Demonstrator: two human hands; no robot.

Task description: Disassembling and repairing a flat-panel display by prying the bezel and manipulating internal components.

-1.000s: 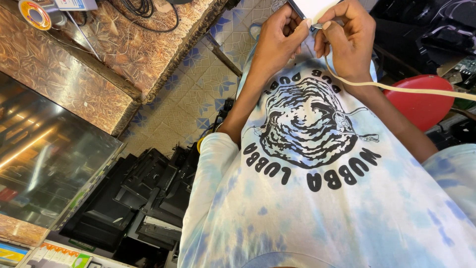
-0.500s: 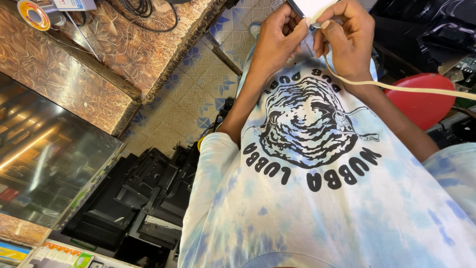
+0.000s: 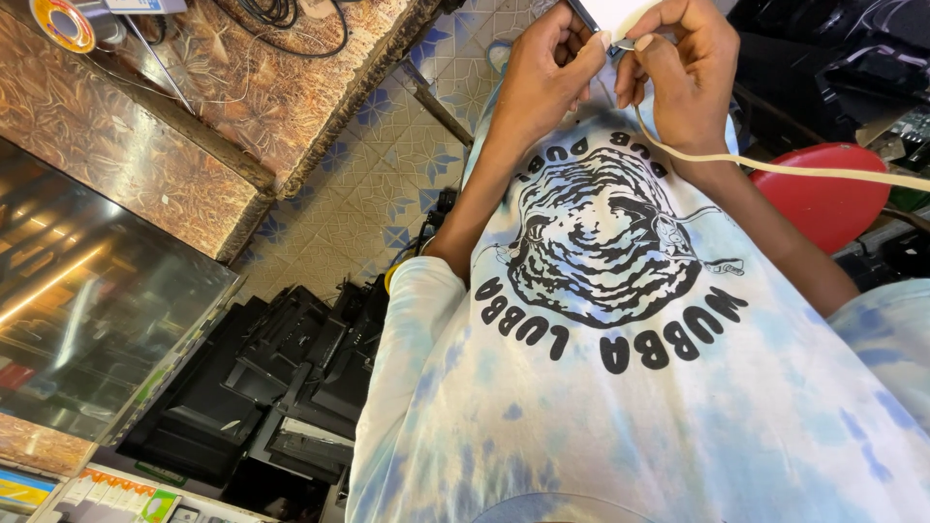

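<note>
Both my hands are raised in front of my chest at the top of the head view, above my tie-dye shirt [image 3: 620, 387] with its round black print. My left hand [image 3: 542, 73] holds the dark-edged side of a flat white device [image 3: 608, 12], which the top edge mostly cuts off. My right hand [image 3: 690, 68] pinches a small metal plug [image 3: 626, 44] against that device. A cream cable [image 3: 775, 168] runs from the plug across my right forearm and off to the right. The fingertips of both hands almost touch.
A brown patterned counter [image 3: 194, 107] at upper left carries a roll of tape [image 3: 60, 21] and black cables [image 3: 281, 15]. Below it are a glass display case [image 3: 87, 310], stacked black devices [image 3: 281, 387] and a tiled floor [image 3: 387, 184]. A red round object [image 3: 823, 199] lies to the right.
</note>
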